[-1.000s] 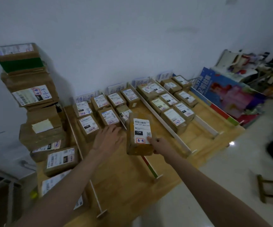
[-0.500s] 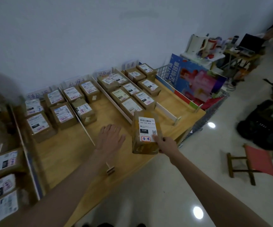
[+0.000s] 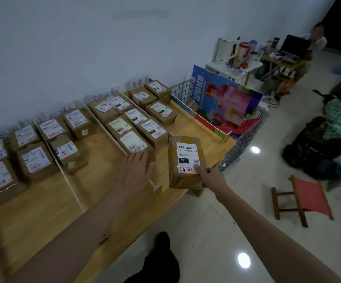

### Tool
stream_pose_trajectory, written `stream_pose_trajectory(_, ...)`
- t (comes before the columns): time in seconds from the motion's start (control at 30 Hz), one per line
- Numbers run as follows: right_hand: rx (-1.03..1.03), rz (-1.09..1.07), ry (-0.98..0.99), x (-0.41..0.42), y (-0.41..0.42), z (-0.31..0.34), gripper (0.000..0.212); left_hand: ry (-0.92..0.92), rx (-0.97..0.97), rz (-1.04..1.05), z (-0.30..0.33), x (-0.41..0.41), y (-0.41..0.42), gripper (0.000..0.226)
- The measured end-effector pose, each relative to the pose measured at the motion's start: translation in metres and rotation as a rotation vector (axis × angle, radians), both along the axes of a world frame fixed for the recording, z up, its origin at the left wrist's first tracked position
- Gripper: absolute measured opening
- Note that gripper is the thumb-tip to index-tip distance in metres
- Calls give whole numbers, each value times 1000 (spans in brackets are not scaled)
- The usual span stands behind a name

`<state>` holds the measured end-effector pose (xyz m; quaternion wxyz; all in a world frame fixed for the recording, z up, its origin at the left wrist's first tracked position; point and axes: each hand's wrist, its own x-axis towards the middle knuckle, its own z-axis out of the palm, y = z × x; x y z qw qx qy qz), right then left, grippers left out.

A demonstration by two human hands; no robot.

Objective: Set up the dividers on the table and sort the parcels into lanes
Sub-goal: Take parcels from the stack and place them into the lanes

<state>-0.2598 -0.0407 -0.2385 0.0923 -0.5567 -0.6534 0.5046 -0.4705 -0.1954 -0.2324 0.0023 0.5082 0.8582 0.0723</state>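
My right hand grips a brown taped parcel by its lower right corner and holds it above the table's front edge; its white label reads 15H with a red stamp. My left hand hovers flat, fingers straight, over the near end of a white divider and touches the nearest parcel of that lane. The wooden table carries several lanes of labelled brown parcels, split by white dividers such as the one further left. Paper lane signs stand against the wall.
A wire basket with a colourful poster board stands at the table's right end. On the tiled floor are a red folding stool and dark bags. A person sits at a far desk with a laptop.
The view has swung right: the stack of boxes on the left is out of sight. My right hand has carried the parcel rightwards along the table, and my left hand has followed over the dividers.
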Motion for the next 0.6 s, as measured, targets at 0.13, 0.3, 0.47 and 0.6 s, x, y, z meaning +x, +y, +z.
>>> stream_pose_trajectory(0.13, 43, 28, -7, -22, 51, -3, 48, -30, 15, 22, -9, -19, 50, 51)
stream_pose_trajectory(0.3, 27, 33, -52, -56, 121, 1, 44, -69, 12, 67, -18, -49, 109, 52)
stream_pose_trajectory(0.47, 34, 48, -69, -88, 186, 8, 41, -107, 48, 104, -19, -76, 162, 48)
stream_pose_trajectory(0.6, 76, 90, -105, -107, 227, 8, 46, -132, 29, 124, -19, -86, 193, 48)
